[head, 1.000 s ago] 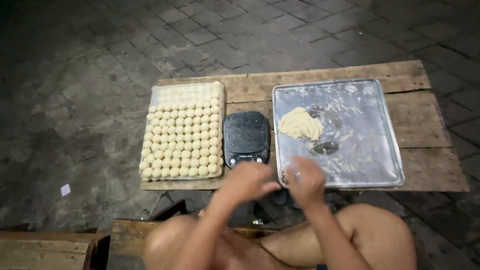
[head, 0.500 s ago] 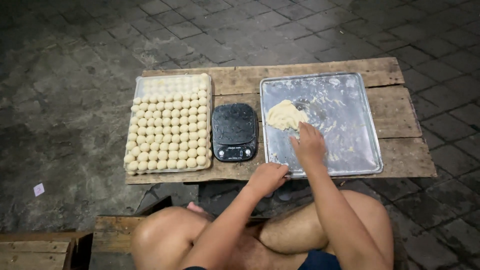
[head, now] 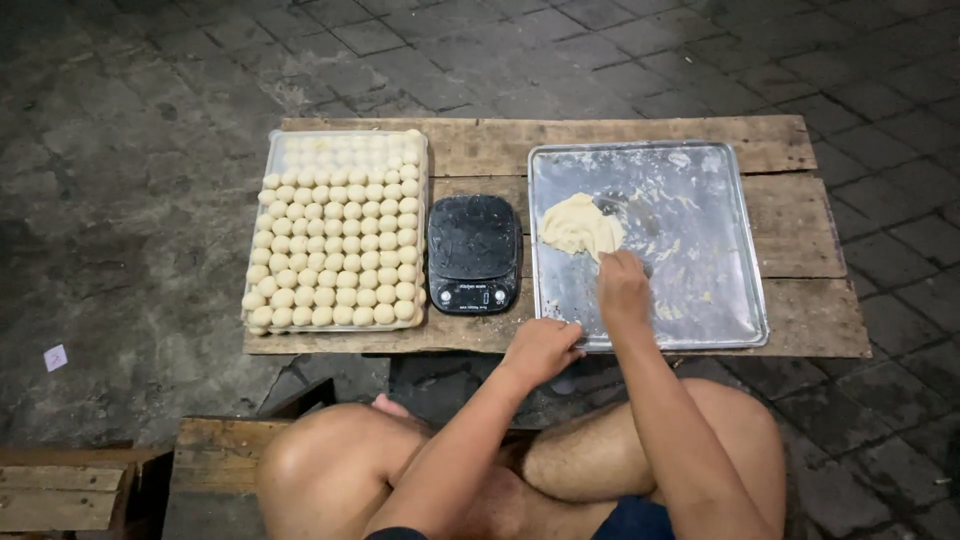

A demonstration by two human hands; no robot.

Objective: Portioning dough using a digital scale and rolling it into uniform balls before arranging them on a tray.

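Head view: right hand (head: 622, 288) at dough lump (head: 578, 226).

- One view only, worn on the head of the seated person, looking steeply down and forward over crossed bare legs.
- It sits fairly high, taking in the whole low wooden plank desk (head: 480, 145) and dark paving around it.
- The near desk edge lies mid-frame; the far edge sits toward the top.

A glossy, dough-smeared metal tray (head: 700, 250) is set on rough, weathered wooden planks (head: 800, 320); the scale (head: 474, 252) is matt black plastic.
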